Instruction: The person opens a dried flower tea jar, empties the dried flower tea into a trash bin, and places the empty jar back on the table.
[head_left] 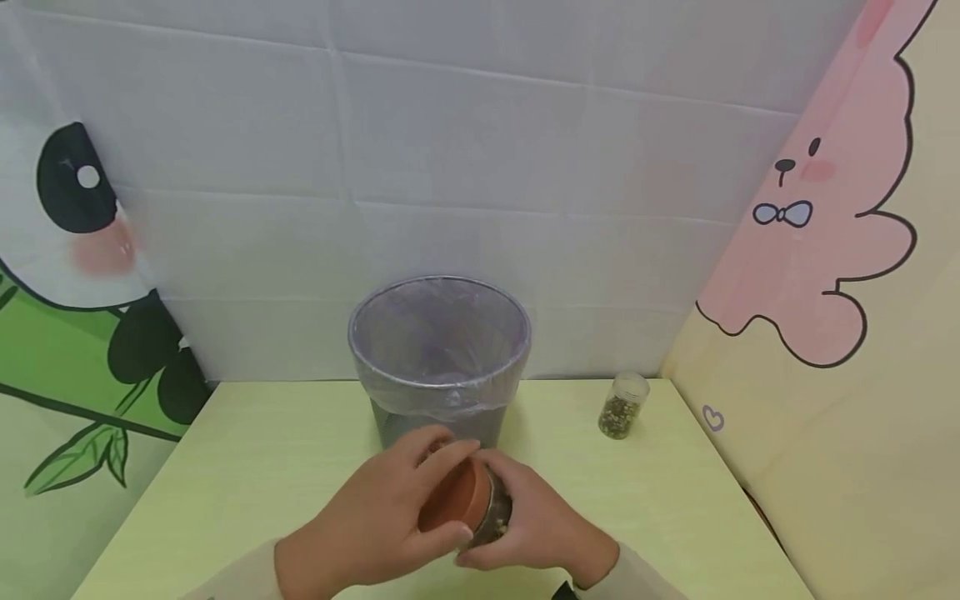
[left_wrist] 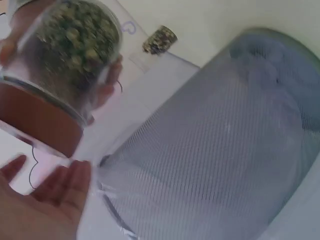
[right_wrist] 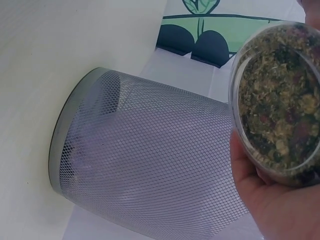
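A clear jar (left_wrist: 75,45) of dried greenish-brown buds, with an orange-brown lid (head_left: 459,496), is tilted on its side in front of the bin. My right hand (head_left: 543,521) grips it round its body. The jar's round base (right_wrist: 280,100) faces the right wrist view, with dried bits pressed against it. On the lid side, my left hand (head_left: 390,508) has its thumb and fingers spread about the lid. In the left wrist view its loosely bent fingertips (left_wrist: 80,172) are right at the lid's edge, with a sliver of background between.
A grey mesh waste bin (head_left: 442,400) with a clear plastic liner stands just beyond my hands on the pale yellow table (head_left: 277,467). A smaller clear jar (head_left: 622,408) of dried bits stands at the back right. White sheeting (head_left: 450,167) hangs behind.
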